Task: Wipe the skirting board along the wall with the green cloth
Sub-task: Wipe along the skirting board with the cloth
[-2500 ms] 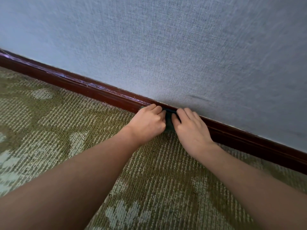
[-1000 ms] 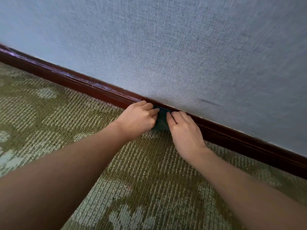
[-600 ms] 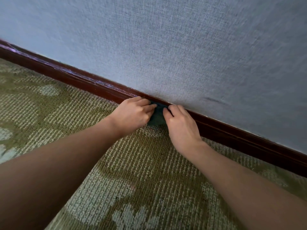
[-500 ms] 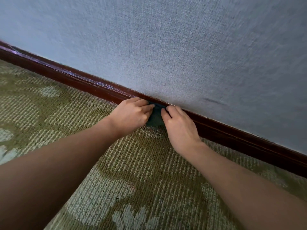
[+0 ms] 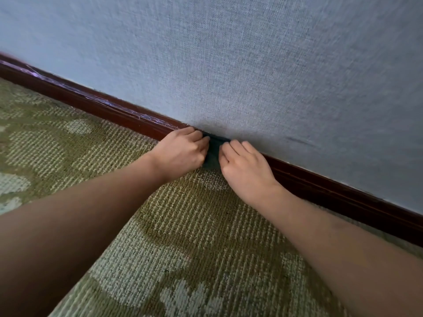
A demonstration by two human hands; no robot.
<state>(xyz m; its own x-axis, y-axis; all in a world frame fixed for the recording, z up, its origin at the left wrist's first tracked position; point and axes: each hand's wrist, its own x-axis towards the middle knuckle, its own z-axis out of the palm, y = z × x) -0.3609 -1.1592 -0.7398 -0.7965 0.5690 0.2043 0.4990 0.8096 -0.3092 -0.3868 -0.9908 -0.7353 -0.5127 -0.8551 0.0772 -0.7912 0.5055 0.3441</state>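
Note:
A dark green cloth (image 5: pixel 213 153) is pressed against the dark brown skirting board (image 5: pixel 109 110), which runs from upper left to lower right at the foot of the wall. My left hand (image 5: pixel 183 152) grips the cloth's left side with curled fingers. My right hand (image 5: pixel 245 165) holds its right side, fingers bent over the top of the board. Only a small strip of cloth shows between the two hands; the rest is hidden under them.
A grey-blue textured wall (image 5: pixel 251 65) rises above the board, with a dark scuff mark (image 5: pixel 297 141) to the right of my hands. Green patterned carpet (image 5: pixel 194 236) covers the floor. Whitish streaks lie on the board's top edge at the left (image 5: pixel 45 76).
Both hands and the cloth have slid leftward along the skirting board; the scuff mark on the wall now lies further to their right. The grip looks the same.

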